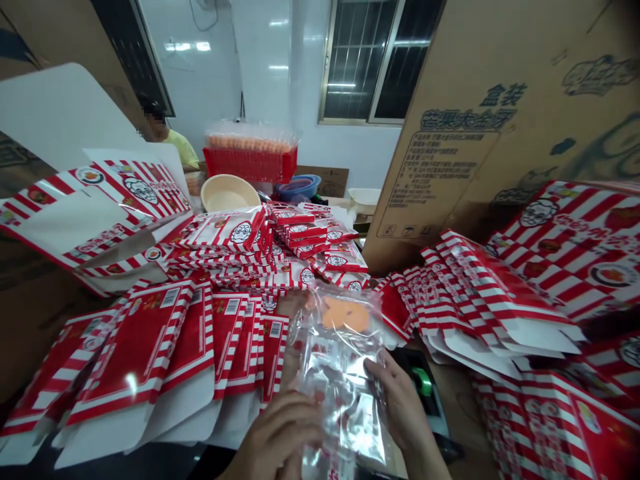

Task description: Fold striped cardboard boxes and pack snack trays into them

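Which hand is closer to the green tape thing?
Right. The right hand is just beside the black tape dispenser; the left hand is much farther away, on the other side of the clear plastic bag.

clear plastic bag [334,393]: orange contents [345,315] blurred behind film; cardboard box [440,173]: small print unreadable, top cut off by frame; left hand [275,433]: forearm cut off below
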Action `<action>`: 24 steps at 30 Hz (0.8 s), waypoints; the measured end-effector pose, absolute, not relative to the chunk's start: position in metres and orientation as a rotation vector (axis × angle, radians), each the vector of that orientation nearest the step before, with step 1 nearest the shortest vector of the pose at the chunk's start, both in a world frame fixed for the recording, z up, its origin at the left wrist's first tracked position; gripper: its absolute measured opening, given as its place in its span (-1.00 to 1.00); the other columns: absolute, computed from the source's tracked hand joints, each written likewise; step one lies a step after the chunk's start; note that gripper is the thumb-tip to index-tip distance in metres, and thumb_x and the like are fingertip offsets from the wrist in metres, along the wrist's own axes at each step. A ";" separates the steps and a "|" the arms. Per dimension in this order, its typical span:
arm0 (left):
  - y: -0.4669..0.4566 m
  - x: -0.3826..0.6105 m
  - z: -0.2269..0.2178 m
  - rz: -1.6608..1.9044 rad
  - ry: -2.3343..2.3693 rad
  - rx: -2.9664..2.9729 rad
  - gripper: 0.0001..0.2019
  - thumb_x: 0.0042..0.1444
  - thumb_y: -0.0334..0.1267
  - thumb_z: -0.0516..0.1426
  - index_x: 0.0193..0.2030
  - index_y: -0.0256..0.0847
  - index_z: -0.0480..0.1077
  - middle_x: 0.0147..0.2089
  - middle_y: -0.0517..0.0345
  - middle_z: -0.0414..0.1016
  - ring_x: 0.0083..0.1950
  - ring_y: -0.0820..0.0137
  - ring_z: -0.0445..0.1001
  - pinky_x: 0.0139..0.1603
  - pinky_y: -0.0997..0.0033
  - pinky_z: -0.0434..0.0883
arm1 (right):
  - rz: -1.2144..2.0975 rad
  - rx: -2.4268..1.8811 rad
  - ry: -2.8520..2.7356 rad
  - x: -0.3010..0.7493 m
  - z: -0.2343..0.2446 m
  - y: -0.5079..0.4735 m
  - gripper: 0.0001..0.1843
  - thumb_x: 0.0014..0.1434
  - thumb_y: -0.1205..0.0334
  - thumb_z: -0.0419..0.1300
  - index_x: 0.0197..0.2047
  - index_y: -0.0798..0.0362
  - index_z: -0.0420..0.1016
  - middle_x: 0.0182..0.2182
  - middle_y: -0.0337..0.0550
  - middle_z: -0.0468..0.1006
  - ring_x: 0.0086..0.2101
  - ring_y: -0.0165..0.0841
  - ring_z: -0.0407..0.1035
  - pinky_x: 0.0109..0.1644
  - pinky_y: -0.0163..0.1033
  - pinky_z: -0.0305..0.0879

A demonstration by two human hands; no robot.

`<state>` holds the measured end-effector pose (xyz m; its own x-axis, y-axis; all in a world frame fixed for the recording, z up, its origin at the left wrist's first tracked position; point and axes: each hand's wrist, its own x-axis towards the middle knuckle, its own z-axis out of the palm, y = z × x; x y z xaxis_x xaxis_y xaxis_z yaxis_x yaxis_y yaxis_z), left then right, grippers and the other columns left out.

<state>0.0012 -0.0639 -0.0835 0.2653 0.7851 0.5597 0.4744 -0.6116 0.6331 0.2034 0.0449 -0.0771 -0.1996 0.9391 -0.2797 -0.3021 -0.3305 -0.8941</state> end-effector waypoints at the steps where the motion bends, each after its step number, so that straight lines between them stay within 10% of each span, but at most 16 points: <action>1: -0.062 -0.001 -0.084 1.310 1.282 2.088 -0.60 0.17 -0.46 -0.03 0.07 0.02 0.36 0.01 0.06 0.51 0.09 0.30 0.43 0.18 0.21 0.33 | 1.693 -1.058 -0.858 0.202 -0.075 0.041 -0.36 -0.09 0.07 0.32 0.10 0.01 0.38 0.00 -0.01 0.51 -0.14 -0.13 0.48 -0.15 -0.11 0.43; 5: -0.044 0.005 -0.074 1.154 1.674 1.699 -0.64 0.23 -0.27 -0.02 0.16 0.03 0.28 0.30 0.00 0.18 0.31 0.20 0.18 0.25 0.05 0.23 | 1.622 -1.032 -0.752 0.194 -0.069 0.024 -0.37 -0.13 0.05 0.36 0.04 -0.03 0.40 0.02 0.01 0.50 -0.06 -0.10 0.44 -0.11 -0.06 0.43; 10: -0.032 0.027 -0.060 0.813 1.497 1.540 -0.21 0.03 -0.06 0.20 0.36 -0.10 -0.05 0.45 -0.05 -0.36 0.42 0.03 -0.41 0.34 -0.14 -0.18 | 1.583 -0.953 -0.916 0.176 -0.068 0.003 -0.39 0.07 -0.21 0.12 0.16 -0.22 0.31 0.17 -0.17 0.34 0.14 -0.17 0.24 0.10 -0.04 0.29; 14: -0.033 0.032 -0.050 0.964 1.061 1.224 -0.16 -0.04 -0.07 0.26 0.35 -0.07 -0.01 0.37 -0.09 0.04 0.38 0.02 -0.05 0.31 -0.07 0.04 | 1.493 -0.844 -1.405 0.169 -0.056 -0.012 -0.25 0.10 -0.40 -0.22 0.18 -0.20 0.30 0.25 -0.18 0.22 0.25 -0.17 0.01 0.25 0.04 0.05; 18: -0.026 0.024 -0.044 1.266 0.980 0.519 -0.54 -0.04 -0.13 0.26 0.02 -0.19 0.39 0.02 -0.08 0.52 0.04 0.08 0.49 0.09 0.04 0.38 | 1.186 -0.965 -1.665 0.180 -0.045 -0.009 -0.55 0.18 -0.13 0.05 0.09 -0.22 0.42 0.26 -0.19 0.18 0.25 -0.15 0.02 0.27 0.06 -0.03; 24: -0.019 0.010 -0.047 1.361 0.844 0.290 -0.83 -0.12 -0.31 0.23 -0.32 -0.26 0.47 -0.31 0.07 0.62 -0.14 0.19 0.57 0.04 0.14 0.43 | 1.092 -1.235 -1.427 0.207 -0.059 0.014 -0.49 0.10 -0.10 0.15 0.06 -0.04 0.45 0.11 0.02 0.40 0.10 -0.14 0.29 0.18 0.03 0.18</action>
